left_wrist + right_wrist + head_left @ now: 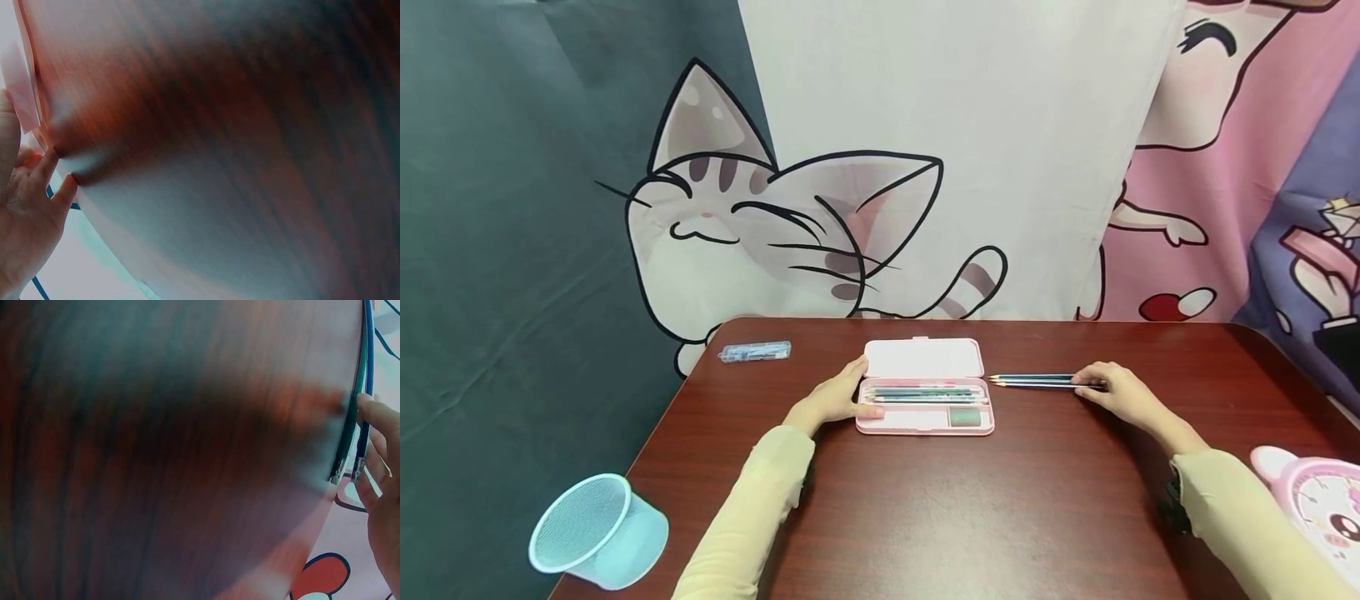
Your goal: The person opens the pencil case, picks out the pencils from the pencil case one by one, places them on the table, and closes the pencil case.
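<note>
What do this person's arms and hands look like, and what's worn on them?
Plain, pale-yellow fabric sleeves stop short of the left hand and right hand, both bare and ungloved. Small dark objects show at the sleeve ends, too unclear to identify.

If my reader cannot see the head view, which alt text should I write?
A person's left hand holds an open pink pencil case containing pencils, while the right hand grips two more pencils beside it on a brown table. Also visible: a blue mesh cup, a small blue object and a pink clock.
</note>
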